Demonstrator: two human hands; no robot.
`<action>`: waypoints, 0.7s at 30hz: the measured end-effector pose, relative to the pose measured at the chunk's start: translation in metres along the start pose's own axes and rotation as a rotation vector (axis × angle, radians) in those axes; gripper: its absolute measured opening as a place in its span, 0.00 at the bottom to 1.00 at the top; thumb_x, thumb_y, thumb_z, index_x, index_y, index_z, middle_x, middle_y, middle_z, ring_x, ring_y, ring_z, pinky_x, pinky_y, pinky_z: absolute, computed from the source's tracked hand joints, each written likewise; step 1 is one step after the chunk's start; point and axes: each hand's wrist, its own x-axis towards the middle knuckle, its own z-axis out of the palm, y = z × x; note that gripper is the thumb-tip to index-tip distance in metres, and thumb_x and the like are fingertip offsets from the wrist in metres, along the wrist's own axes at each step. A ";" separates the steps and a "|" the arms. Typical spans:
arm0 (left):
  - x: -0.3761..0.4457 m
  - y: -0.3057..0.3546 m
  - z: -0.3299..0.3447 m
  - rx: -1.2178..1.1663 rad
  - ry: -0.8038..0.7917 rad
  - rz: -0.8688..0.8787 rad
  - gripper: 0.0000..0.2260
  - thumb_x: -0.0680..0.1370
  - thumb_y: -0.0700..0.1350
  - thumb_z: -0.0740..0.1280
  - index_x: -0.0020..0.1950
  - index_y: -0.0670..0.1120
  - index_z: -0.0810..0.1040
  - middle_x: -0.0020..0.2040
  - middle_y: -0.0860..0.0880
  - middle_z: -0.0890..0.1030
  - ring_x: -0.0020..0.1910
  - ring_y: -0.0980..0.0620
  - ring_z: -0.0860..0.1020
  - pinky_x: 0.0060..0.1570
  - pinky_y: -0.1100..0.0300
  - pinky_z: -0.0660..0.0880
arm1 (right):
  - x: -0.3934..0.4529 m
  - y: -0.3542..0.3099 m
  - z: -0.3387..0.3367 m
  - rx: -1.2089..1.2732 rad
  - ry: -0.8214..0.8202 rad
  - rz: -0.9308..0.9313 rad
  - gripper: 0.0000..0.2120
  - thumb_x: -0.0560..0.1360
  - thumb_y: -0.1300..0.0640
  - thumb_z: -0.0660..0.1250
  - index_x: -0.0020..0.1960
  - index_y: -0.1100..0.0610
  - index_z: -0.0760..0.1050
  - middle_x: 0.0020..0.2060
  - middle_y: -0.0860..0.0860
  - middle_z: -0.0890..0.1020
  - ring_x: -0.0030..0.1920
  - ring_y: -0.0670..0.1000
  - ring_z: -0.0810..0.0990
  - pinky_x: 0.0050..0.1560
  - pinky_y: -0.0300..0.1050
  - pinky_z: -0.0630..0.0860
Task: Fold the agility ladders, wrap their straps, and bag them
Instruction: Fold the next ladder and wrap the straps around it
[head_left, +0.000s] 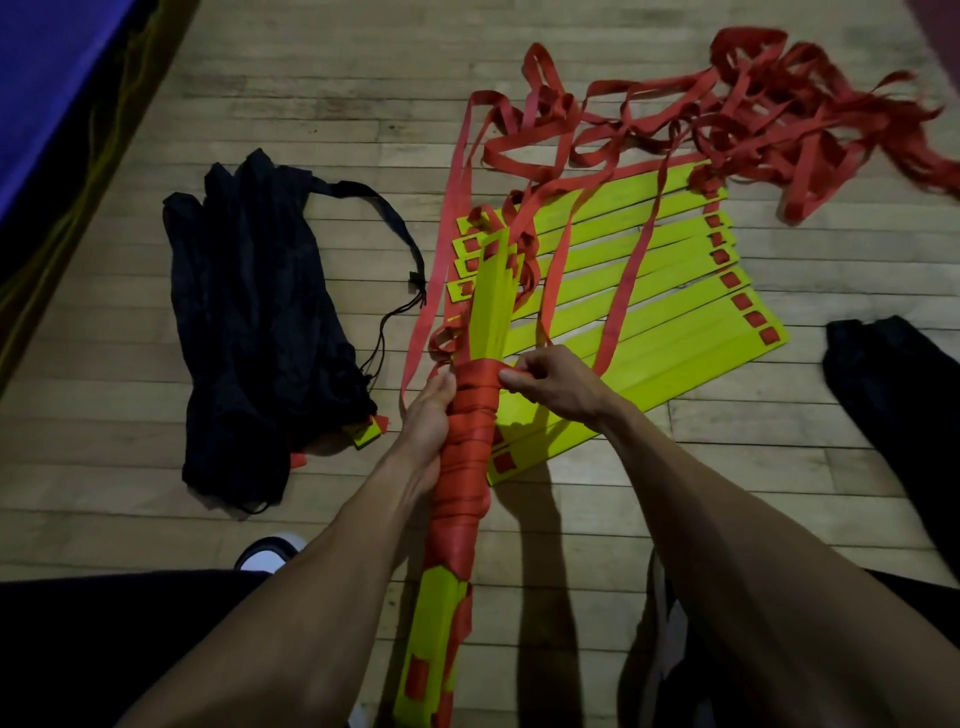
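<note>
Head view: left hand (428, 415) grips the stacked rung bundle (470, 410), fingers curled round its wrapped middle. Bundle's long axis runs away from the person, far end fanned. Right hand (545, 382) pinches the red strap (480, 375) at the top wrap, right side of bundle; it's the nearer hand for the next turn. Second ladder (649, 306) lies flat beyond. Black bag (249, 322) left, already holding one.

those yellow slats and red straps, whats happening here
A person is bundling an agility ladder. The left hand grips a stack of yellow plastic rungs while the right hand pinches the red fabric strap being wound around it. More yellow rungs lie fanned on the wooden floor, and a black drawstring bag lies left of them.
</note>
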 end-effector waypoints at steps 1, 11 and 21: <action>0.000 0.001 0.002 0.027 -0.017 -0.012 0.22 0.83 0.60 0.59 0.74 0.51 0.70 0.62 0.34 0.80 0.58 0.30 0.80 0.35 0.53 0.81 | -0.001 -0.001 0.003 0.026 0.008 0.001 0.19 0.79 0.50 0.69 0.31 0.52 0.72 0.27 0.50 0.73 0.28 0.46 0.68 0.30 0.37 0.65; -0.004 0.004 0.012 0.231 0.031 0.069 0.27 0.71 0.45 0.79 0.64 0.44 0.68 0.54 0.38 0.80 0.41 0.45 0.82 0.35 0.53 0.82 | -0.005 -0.009 0.008 0.142 -0.045 0.050 0.21 0.79 0.49 0.68 0.30 0.55 0.71 0.24 0.47 0.70 0.24 0.43 0.64 0.27 0.36 0.61; -0.004 0.004 -0.007 0.031 -0.056 0.089 0.14 0.78 0.42 0.69 0.60 0.35 0.78 0.52 0.34 0.83 0.41 0.46 0.84 0.40 0.54 0.82 | 0.003 -0.010 -0.007 -0.020 0.010 0.026 0.20 0.76 0.44 0.70 0.35 0.60 0.79 0.28 0.52 0.74 0.28 0.46 0.68 0.32 0.42 0.64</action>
